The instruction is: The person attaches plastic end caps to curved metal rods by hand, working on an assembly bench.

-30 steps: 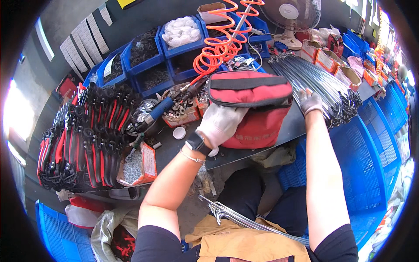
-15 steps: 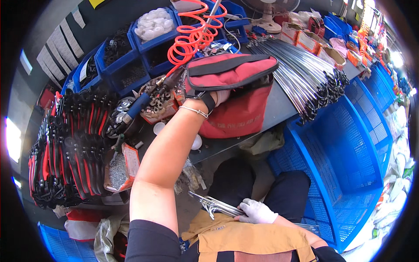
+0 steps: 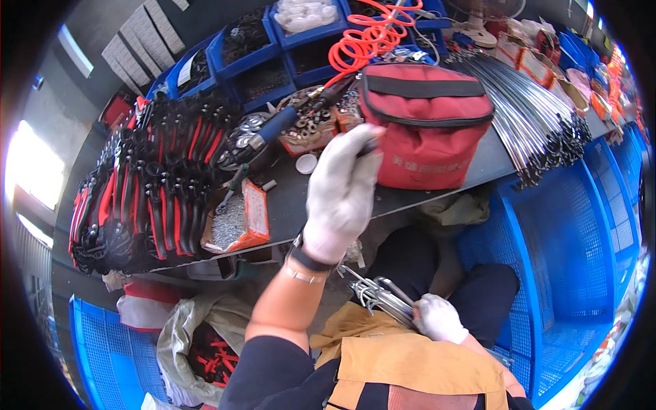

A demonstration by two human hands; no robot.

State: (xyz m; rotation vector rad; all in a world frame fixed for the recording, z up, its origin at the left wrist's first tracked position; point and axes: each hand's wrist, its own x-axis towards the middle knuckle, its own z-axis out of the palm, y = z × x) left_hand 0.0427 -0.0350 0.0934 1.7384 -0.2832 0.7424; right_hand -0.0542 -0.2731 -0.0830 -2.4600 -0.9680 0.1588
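The left hand (image 3: 342, 195), gloved in white, was raised over the front edge of the table (image 3: 294, 205), its fingers loosely curled and their tips touching the left side of the red bag (image 3: 427, 130); whether anything small was pinched there could not be told. The bag was stood upright on the table, at about one o'clock from that hand. The right hand (image 3: 437, 318), also gloved, was held low over the lap, closed around a bundle of metal rods (image 3: 372, 297) whose hooked ends were pointed toward ten o'clock. A white cap (image 3: 306, 163) was lain on the table just beside the left hand, at eleven o'clock from it. An open box of small screws (image 3: 236, 222) was set near the table's front edge, at nine o'clock from the left hand. Rows of red-handled pliers (image 3: 150, 184) were laid out further toward nine o'clock. A long sheaf of metal rods (image 3: 533, 116) was spread on the table at three o'clock from the bag. An orange coiled hose (image 3: 365, 37) was hung above the bag at twelve o'clock, before blue bins (image 3: 260, 48).
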